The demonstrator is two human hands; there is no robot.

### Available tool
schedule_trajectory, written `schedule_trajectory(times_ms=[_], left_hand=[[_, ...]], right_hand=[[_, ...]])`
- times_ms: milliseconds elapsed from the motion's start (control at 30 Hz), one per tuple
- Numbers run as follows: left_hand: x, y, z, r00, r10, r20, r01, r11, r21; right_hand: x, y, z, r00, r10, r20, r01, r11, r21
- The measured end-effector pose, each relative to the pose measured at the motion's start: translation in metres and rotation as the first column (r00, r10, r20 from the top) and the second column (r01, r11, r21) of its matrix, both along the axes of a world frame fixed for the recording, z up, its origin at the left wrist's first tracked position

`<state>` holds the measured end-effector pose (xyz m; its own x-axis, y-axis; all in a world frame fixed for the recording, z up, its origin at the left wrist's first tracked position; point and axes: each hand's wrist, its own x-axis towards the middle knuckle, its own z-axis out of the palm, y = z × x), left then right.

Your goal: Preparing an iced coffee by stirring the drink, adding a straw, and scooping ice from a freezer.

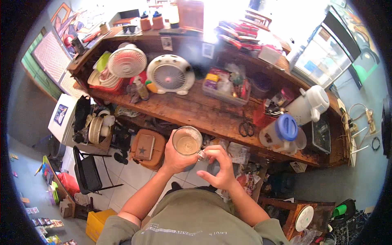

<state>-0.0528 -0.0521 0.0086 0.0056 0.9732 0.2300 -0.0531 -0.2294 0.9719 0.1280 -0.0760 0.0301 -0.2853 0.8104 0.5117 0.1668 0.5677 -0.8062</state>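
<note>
A clear glass mug (187,141) with a light brown, milky drink in it is held up in front of my chest. My left hand (176,157) is closed around the mug's left side. The mug's handle points right, toward my right hand (219,165). That hand is half curled, its fingertips beside or touching the handle and its thumb held apart lower down. Whether a finger hooks into the handle cannot be made out. Beyond the mug runs a wooden counter (171,108).
On the counter stand a round white fan (170,74), a plastic bin (226,97) of packets, black scissors (246,129), a blue-lidded pitcher (281,132) and a white thermos jug (308,105). A brown stool (148,150) and black folding chair (90,171) are at left.
</note>
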Motion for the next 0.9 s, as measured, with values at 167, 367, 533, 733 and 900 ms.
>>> schedule_trajectory(times_ms=[167,367,533,733,900], left_hand=[[-0.064,-0.004,0.005,0.996,0.006,-0.088,0.001,0.997,0.080],[-0.103,-0.001,-0.011,0.985,-0.165,0.042,0.165,0.986,-0.004],[-0.096,0.020,-0.002,0.971,-0.222,-0.084,0.224,0.974,0.015],[-0.053,0.063,-0.019,0.914,-0.363,-0.179,0.374,0.927,0.031],[-0.033,0.128,0.026,0.670,-0.405,-0.622,0.606,0.783,0.143]], right_hand=[[-0.069,-0.002,-0.010,1.000,-0.011,0.024,0.015,0.980,-0.199],[-0.102,0.004,-0.006,0.997,0.040,-0.070,-0.063,0.928,-0.367],[-0.090,0.021,-0.002,0.990,-0.045,-0.131,-0.017,0.899,-0.437],[-0.049,0.050,0.007,0.996,-0.094,-0.007,0.071,0.794,-0.603],[0.002,0.085,-0.003,0.983,-0.165,-0.081,0.071,0.747,-0.661]])
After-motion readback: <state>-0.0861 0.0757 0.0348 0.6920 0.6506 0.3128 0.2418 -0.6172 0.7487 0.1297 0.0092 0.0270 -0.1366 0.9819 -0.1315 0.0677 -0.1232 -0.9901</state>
